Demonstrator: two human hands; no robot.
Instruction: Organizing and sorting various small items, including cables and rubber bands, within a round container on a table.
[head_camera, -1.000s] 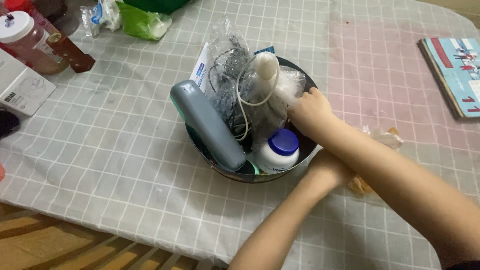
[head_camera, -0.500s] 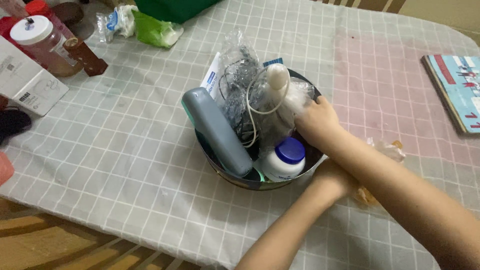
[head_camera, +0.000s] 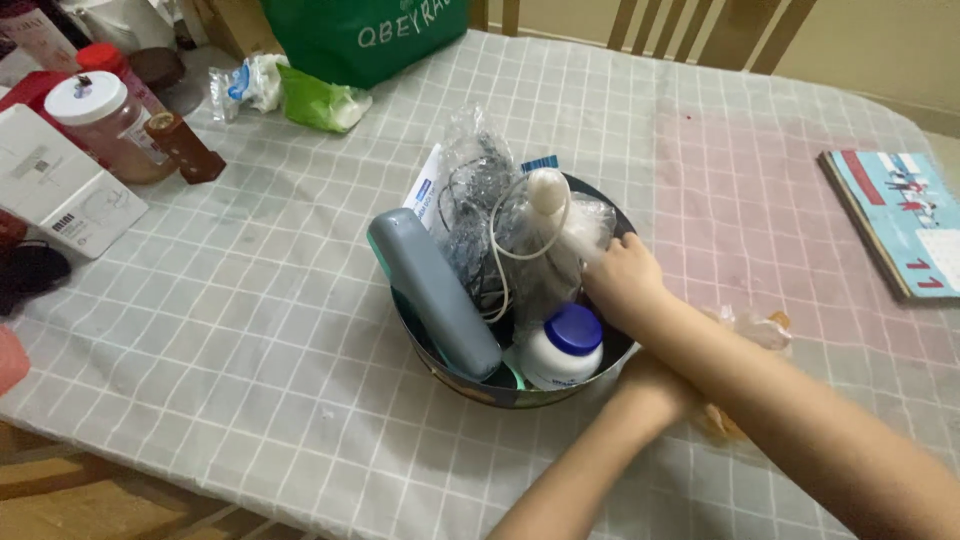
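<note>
While the right hand (head_camera: 622, 283) reaches into the bowl (head_camera: 440, 365), grip closed on the bag (head_camera: 530, 250), the left hand (head_camera: 650, 395) lies beneath it, grip hidden.

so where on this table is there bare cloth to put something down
Bare checked cloth lies left of the dark bowl, between it and the white box. Another bare stretch runs between the bowl and the blue book. The far left corner by the jar and green bag is crowded, as is the bowl.
</note>
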